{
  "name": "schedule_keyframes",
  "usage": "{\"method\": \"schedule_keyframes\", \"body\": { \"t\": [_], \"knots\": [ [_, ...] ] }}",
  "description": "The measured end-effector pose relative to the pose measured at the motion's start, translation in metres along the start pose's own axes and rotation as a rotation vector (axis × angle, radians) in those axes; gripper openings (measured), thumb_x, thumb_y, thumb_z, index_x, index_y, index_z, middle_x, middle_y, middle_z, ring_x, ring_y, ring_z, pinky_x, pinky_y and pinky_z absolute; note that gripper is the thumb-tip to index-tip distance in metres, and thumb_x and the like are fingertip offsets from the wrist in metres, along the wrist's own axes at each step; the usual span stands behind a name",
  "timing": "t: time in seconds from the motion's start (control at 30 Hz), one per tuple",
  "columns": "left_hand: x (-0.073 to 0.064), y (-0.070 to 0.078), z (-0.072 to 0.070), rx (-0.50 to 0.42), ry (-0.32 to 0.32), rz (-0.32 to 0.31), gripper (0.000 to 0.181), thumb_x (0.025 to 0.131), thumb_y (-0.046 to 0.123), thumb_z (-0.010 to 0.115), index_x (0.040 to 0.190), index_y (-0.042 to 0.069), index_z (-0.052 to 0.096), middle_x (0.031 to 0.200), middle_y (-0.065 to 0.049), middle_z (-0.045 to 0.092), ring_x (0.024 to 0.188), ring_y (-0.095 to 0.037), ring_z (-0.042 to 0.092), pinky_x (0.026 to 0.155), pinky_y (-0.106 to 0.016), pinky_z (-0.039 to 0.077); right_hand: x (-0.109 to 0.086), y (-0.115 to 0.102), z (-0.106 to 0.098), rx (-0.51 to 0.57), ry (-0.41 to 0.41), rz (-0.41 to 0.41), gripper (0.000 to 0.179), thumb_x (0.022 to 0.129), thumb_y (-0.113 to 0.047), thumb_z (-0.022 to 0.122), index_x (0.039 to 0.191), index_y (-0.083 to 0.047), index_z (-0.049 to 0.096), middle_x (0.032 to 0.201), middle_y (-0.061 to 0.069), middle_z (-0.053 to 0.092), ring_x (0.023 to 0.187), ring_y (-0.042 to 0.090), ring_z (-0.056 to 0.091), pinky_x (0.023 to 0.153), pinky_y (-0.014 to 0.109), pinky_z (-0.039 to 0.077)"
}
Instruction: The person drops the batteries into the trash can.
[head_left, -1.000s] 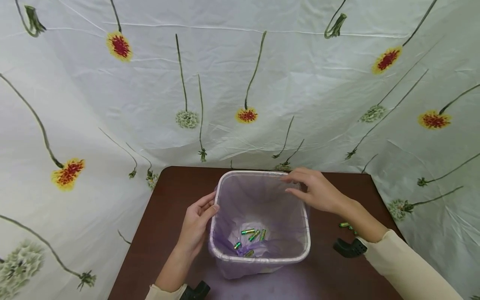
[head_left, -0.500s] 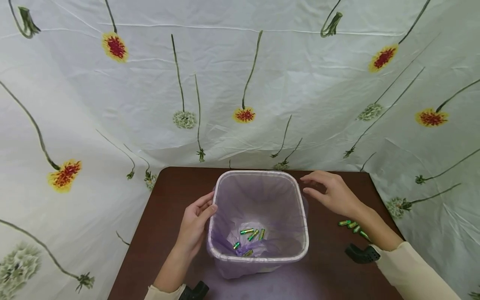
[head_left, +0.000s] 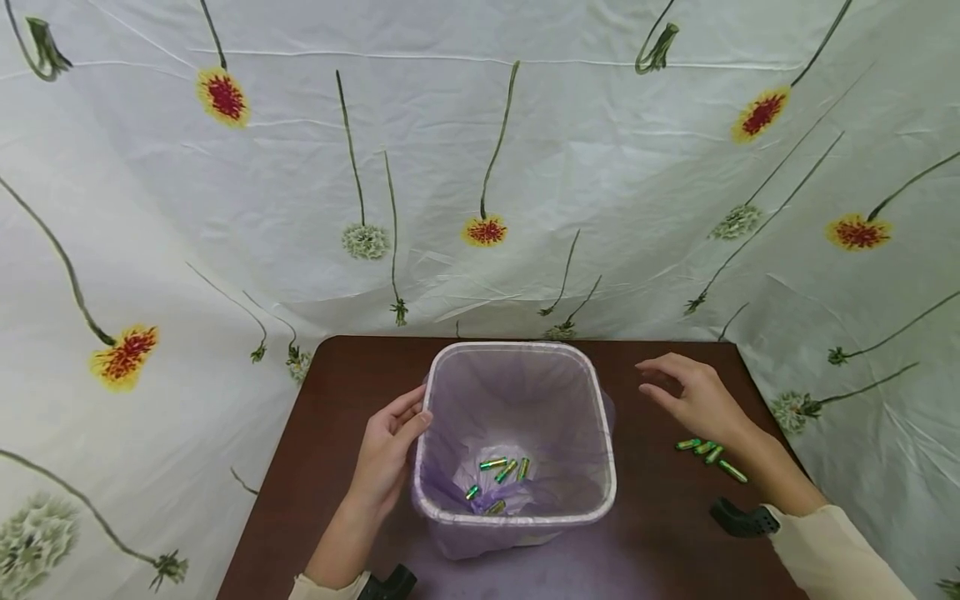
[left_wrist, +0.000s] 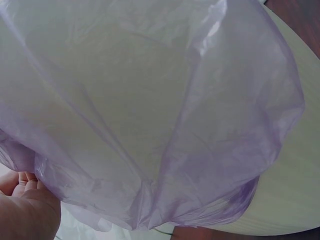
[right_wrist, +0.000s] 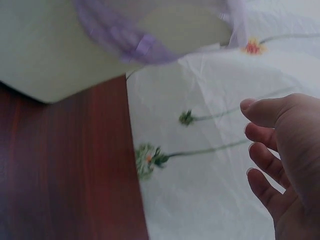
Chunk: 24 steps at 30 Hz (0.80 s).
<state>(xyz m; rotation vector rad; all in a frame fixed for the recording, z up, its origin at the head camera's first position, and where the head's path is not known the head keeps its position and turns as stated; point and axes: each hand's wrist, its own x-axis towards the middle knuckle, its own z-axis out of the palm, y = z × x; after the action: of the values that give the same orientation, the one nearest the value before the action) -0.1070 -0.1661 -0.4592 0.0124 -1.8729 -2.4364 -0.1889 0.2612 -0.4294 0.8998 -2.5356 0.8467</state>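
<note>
A pale square wastebasket stands on the table, lined with a thin purple trash bag folded over its rim. My left hand grips the left side of the rim, thumb on the edge and fingers outside; in the left wrist view the bag hides part of that hand. Several green-and-gold batteries lie at the bottom of the wastebasket. To its right, my right hand hovers with loosely bent fingers, holding nothing. Several more batteries lie on the table just below the right hand.
The dark brown table ends a short way behind the wastebasket. White flower-printed cloth hangs behind and at both sides. Black wrist mounts sit at the cuffs of the cream sleeves.
My right hand has moved right, away from the wastebasket's far right rim, uncovering more of the batteries on the table. The left hand keeps its hold on the rim.
</note>
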Motion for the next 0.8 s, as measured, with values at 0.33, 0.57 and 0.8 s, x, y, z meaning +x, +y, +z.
{"method": "schedule_keyframes", "body": {
  "t": [0.33, 0.57, 0.8],
  "knots": [
    [0.000, 0.000, 0.000, 0.001, 0.002, -0.002, 0.045, 0.098, -0.004, 0.060, 0.140, -0.018, 0.050, 0.107, -0.013, 0.064, 0.094, -0.014, 0.062, 0.081, -0.025, 0.053, -0.026, 0.020, 0.002, -0.051, -0.020, 0.135, 0.027, 0.090, -0.003, 0.079, 0.116, -0.004, 0.074, 0.105, 0.007, 0.072, 0.090, 0.026, 0.068, 0.069, 0.043, 0.054],
    [0.000, 0.000, 0.000, 0.001, 0.003, -0.001, 0.045, 0.098, -0.004, 0.060, 0.139, -0.018, 0.051, 0.106, -0.012, 0.064, 0.094, -0.014, 0.061, 0.082, -0.025, 0.052, -0.046, 0.030, 0.004, -0.048, -0.024, 0.233, 0.028, 0.093, -0.005, 0.077, 0.120, -0.002, 0.072, 0.107, 0.009, 0.072, 0.093, 0.030, 0.068, 0.072, 0.042, 0.054],
    [0.000, -0.001, 0.001, -0.003, 0.002, 0.007, 0.045, 0.097, -0.005, 0.060, 0.139, -0.018, 0.051, 0.106, -0.012, 0.065, 0.093, -0.014, 0.061, 0.080, -0.024, 0.052, -0.074, 0.049, 0.009, -0.061, 0.025, 0.298, 0.029, 0.092, -0.004, 0.077, 0.120, 0.001, 0.071, 0.109, 0.016, 0.070, 0.093, 0.036, 0.067, 0.070, 0.042, 0.052]
  ]
}}
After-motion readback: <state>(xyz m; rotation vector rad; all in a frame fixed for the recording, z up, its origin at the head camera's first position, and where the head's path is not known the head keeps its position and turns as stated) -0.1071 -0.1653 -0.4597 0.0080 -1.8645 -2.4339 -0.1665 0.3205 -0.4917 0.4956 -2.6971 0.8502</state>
